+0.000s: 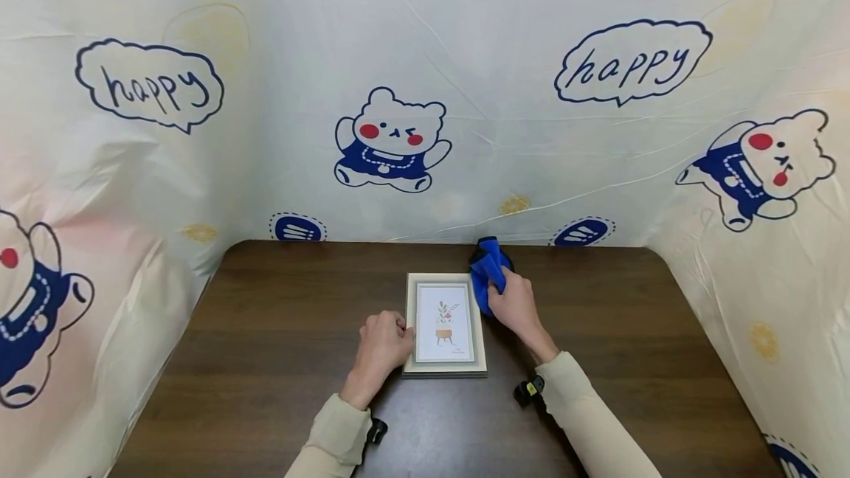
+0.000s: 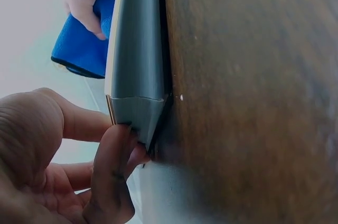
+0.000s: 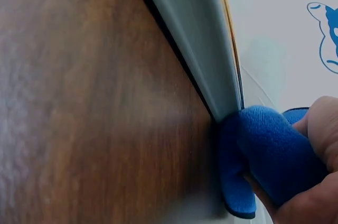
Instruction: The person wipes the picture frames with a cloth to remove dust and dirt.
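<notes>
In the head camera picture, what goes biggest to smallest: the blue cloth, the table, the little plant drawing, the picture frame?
1. Table
2. Picture frame
3. Blue cloth, bunched and partly hidden
4. Plant drawing, inside the frame

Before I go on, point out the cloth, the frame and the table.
Cloth (image 3: 280,152), right wrist view: on its bunched middle.
Frame (image 1: 445,367), head view: on its pale bottom border.
Table (image 1: 265,330), head view: on its bare left part.

I'm reading "happy" (image 1: 156,91) twice on the backdrop (image 1: 505,43), above the far corners of the tabletop (image 1: 279,330); corner lettering (image 1: 460,350) on the framed print (image 1: 444,336) is blurring.
</notes>
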Available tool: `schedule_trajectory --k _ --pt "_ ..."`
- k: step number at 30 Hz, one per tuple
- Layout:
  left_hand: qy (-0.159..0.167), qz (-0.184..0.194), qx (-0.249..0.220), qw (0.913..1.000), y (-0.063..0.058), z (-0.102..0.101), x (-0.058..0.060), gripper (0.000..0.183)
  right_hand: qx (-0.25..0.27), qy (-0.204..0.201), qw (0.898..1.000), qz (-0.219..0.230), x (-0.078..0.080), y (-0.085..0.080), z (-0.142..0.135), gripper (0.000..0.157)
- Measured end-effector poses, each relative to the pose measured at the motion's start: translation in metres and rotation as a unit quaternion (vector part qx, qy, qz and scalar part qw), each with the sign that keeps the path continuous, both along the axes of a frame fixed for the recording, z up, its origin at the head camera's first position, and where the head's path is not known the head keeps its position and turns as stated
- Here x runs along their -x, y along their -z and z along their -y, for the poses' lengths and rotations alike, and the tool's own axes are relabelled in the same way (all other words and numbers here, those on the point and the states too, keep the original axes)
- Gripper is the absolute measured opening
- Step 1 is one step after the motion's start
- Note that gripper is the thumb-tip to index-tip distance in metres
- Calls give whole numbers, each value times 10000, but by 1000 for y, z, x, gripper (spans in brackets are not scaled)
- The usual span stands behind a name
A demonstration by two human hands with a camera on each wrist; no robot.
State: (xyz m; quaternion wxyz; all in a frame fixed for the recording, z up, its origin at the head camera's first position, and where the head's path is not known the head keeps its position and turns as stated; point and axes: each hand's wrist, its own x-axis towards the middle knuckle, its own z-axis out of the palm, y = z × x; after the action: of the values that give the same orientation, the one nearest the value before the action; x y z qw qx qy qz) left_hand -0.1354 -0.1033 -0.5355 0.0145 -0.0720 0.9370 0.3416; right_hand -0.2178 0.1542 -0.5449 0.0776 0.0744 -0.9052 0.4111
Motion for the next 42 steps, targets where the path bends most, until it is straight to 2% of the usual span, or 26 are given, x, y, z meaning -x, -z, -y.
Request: schedule_trajectory --k 6,15,24,42 --pt "-16 -18 -23 10000 0 1 1 13 -92 -4 9994 344 -5 -1 -1 9" --pt "33 -4 -75 10000 1 1 1 14 -343 -50 9994 49 -15 0 0 17" --pt "76 -174 -22 9998 2 2 0 12 -197 -112 9994 263 -29 -2 -2 20" --pt "84 -159 -49 9998 4 1 0 13 -65 -92 9990 435 -54 -2 -9 10"
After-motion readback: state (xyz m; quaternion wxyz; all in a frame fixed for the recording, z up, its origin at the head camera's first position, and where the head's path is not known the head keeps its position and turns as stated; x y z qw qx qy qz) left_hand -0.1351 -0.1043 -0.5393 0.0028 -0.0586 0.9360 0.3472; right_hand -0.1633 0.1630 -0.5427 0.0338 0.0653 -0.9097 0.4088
